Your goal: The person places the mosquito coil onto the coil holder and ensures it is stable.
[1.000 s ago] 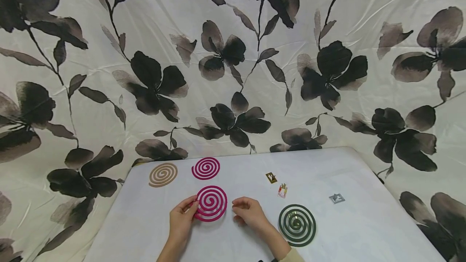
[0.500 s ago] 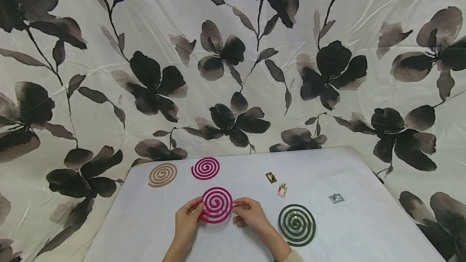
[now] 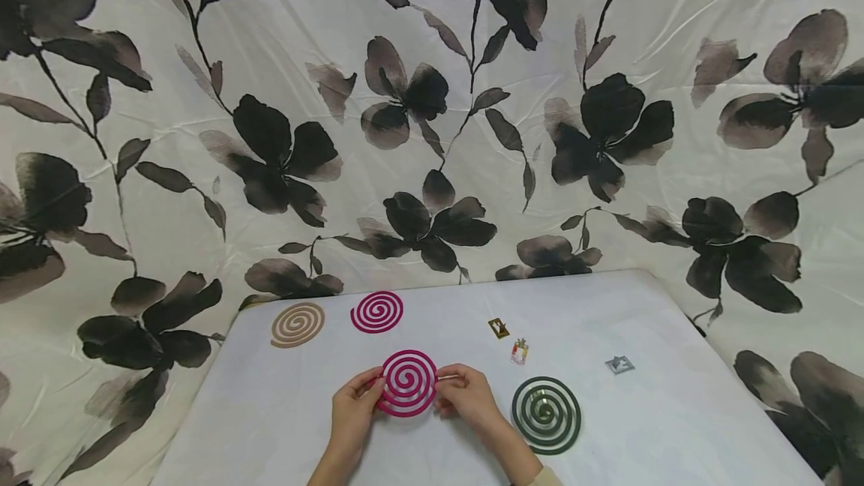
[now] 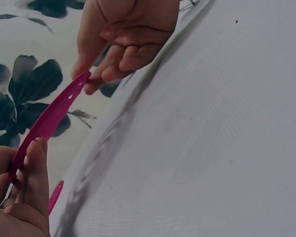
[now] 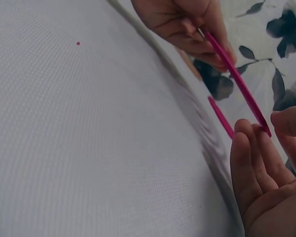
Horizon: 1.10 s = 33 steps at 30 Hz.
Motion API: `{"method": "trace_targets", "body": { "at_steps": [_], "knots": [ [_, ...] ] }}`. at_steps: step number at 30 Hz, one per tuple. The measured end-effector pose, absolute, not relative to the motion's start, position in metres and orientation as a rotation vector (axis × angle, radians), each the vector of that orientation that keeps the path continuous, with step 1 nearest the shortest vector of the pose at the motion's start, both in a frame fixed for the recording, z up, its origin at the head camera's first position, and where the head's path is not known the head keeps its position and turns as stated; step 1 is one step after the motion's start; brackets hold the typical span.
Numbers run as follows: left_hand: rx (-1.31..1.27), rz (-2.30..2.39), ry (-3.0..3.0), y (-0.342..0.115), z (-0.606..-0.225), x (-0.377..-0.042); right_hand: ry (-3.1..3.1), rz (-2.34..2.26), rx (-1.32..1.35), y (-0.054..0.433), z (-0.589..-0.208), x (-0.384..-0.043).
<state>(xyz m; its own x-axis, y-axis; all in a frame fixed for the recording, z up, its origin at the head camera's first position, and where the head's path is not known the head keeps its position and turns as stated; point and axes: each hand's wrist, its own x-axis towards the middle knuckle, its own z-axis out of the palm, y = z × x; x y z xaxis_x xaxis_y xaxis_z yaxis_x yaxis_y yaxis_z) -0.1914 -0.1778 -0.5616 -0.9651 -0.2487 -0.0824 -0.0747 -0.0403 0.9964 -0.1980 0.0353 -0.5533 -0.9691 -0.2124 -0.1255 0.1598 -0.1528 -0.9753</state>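
Note:
A pink mosquito coil [image 3: 408,379] is held up over the white table [image 3: 283,433], its flat spiral face showing in the head view. My left hand [image 3: 354,405] pinches its left edge between thumb and fingers. At the opposite edge is my right hand [image 3: 470,398], with the rim between thumb and curled fingertips. The left wrist view shows the same coil [image 4: 47,121] nearly edge-on, spanning both hands. From the right wrist, the coil [image 5: 241,86] looks like a thin slanted bar, its near end resting against my right fingers.
Behind the hands lie another pink coil [image 3: 377,312] and a tan coil [image 3: 297,325]. A dark green coil [image 3: 545,412] lies beside my right forearm. Small flat pieces, gold [image 3: 499,328], red-and-yellow [image 3: 519,352] and silver [image 3: 619,364], lie farther right. A floral cloth [image 3: 439,133] hangs behind.
My left hand has carried the pink coil rightward to my right hand, whose fingertips were apart from it a second ago and now meet its edge. The head view has shifted slightly.

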Motion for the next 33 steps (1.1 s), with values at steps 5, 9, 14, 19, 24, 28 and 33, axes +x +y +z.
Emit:
{"method": "trace_targets", "body": {
  "at_steps": [5, 9, 14, 19, 24, 28, 33],
  "knots": [
    [0.308, -2.171, -2.096, -0.174, -0.565, -0.191, 1.874, -2.224, -0.058, 0.038, -0.54, -0.192],
    [0.31, -2.197, -2.1, -0.172, -0.566, -0.191, 1.888, -2.221, -0.06, 0.04, -0.532, -0.188],
    [0.318, -2.233, -2.093, -0.171, -0.566, -0.19, 1.888, -2.22, -0.061, 0.04, -0.549, -0.193],
    [0.322, -2.238, -2.12, -0.169, -0.567, -0.191, 1.88, -2.231, -0.06, 0.042, -0.552, -0.193],
    [0.325, -2.259, -2.109, -0.166, -0.569, -0.192, 1.875, -2.227, -0.033, 0.046, -0.553, -0.194],
    [0.315, -2.273, -2.103, -0.163, -0.57, -0.193, 1.891, -2.227, -0.023, 0.048, -0.556, -0.195],
    [0.301, -2.286, -2.103, -0.16, -0.568, -0.192, 1.911, -2.224, -0.017, 0.051, -0.556, -0.195]
  ]
}}
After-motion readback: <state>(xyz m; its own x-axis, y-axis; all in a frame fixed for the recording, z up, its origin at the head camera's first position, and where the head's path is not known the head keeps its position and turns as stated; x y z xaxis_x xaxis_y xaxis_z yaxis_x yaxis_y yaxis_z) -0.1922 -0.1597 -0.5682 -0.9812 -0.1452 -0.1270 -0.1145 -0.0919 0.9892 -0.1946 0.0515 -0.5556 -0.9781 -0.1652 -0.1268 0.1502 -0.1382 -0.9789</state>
